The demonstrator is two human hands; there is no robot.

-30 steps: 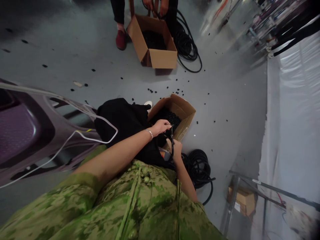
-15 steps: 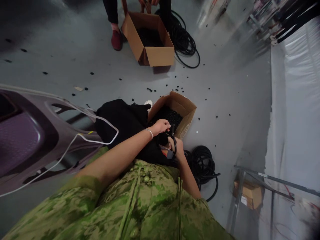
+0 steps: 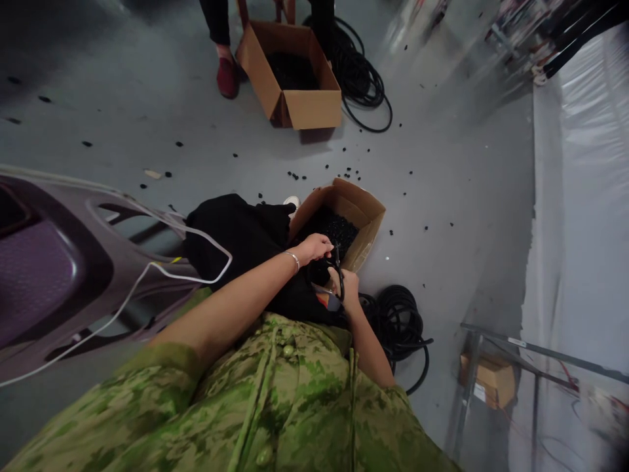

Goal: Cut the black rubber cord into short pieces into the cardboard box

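Observation:
My left hand [image 3: 316, 248] is held over the near cardboard box [image 3: 372, 226], fingertips pinched together on something too small to make out. Just to its right, my right hand [image 3: 350, 287] grips a pair of black-handled scissors [image 3: 341, 278], with the blades pointing up towards the left fingertips. Small black pieces [image 3: 339, 229] fill the bottom of this box. Under my wrists, a black cloth [image 3: 236, 236] covers my lap, and a grey and red item [image 3: 330, 301] lies partly hidden beside the right hand.
Coiled black hose [image 3: 400, 321] lies right of my lap. Ahead, another person's red shoe [image 3: 227, 78] stands beside a second cardboard box [image 3: 313, 108] and more coiled hose [image 3: 363, 85]. A purple plastic chair [image 3: 39, 282] with a white cable is at left. Small black bits dot the floor.
My right hand and the scissors have shifted slightly left, closer to the left hand. The other person's hands at the top have gone from sight. My left hand stays nearly still.

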